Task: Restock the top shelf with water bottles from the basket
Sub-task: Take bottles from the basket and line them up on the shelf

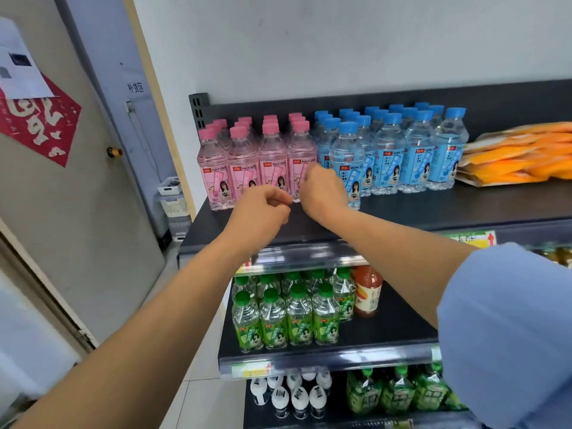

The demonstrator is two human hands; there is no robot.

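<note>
The black top shelf [433, 209] holds rows of pink-capped peach soda bottles [241, 162] on the left and blue-capped water bottles [387, 156] to their right. One blue bottle [346, 156] stands further forward than the rest. My left hand [263, 209] hovers in front of the pink row with its fingers curled and nothing in it. My right hand [322, 193] is beside it, fingers curled, with its knuckles against the rightmost front pink bottle [301, 162] and next to the forward blue bottle. I see no restocking basket.
Orange snack packets [520, 156] lie at the right end of the top shelf. Below are green-capped bottles [284, 317] and an orange juice bottle [366, 292]. White baskets [173, 199] are stacked on the floor by the door on the left.
</note>
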